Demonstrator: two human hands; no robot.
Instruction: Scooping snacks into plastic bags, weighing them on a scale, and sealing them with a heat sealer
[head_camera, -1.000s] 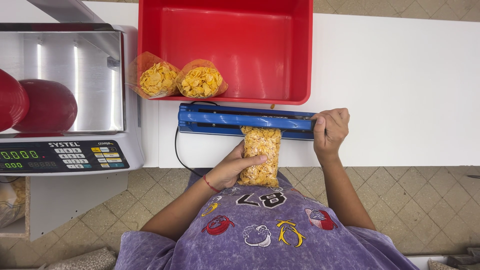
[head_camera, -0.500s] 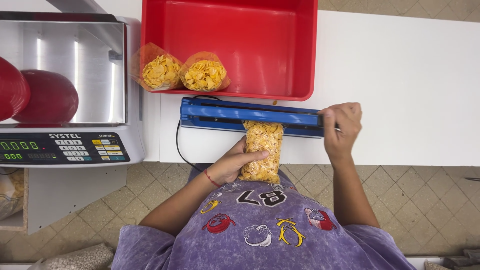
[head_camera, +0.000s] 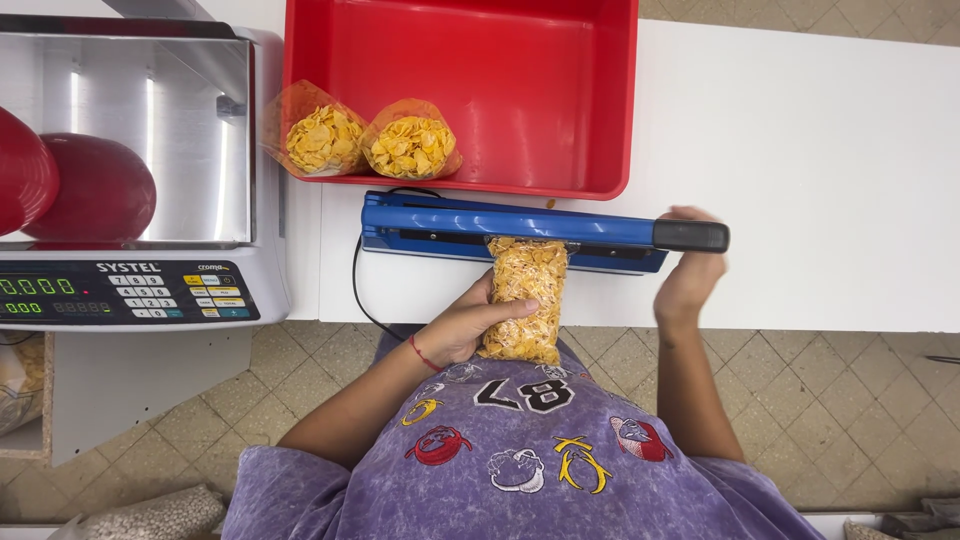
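Clear plastic bag of yellow flakes (head_camera: 524, 300): oblong, upright along the table edge, top end lies in the slot of the blue sealer (head_camera: 510, 222); left hand (head_camera: 470, 325) grips its lower left side.

Two more bags, orange-tinted plastic, rounded, filled with the same yellow flakes: left bag (head_camera: 318, 138) and right bag (head_camera: 412, 146) touch each other and lean on the left front corner of the red tub (head_camera: 600, 110).

Scale front panel (head_camera: 130, 292): dark strip with green-lit digit displays (head_camera: 40, 288) at left, a grid of white, yellow and blue keys to their right.

Sack of pale grain (head_camera: 150, 515) at bottom left, partly in view.
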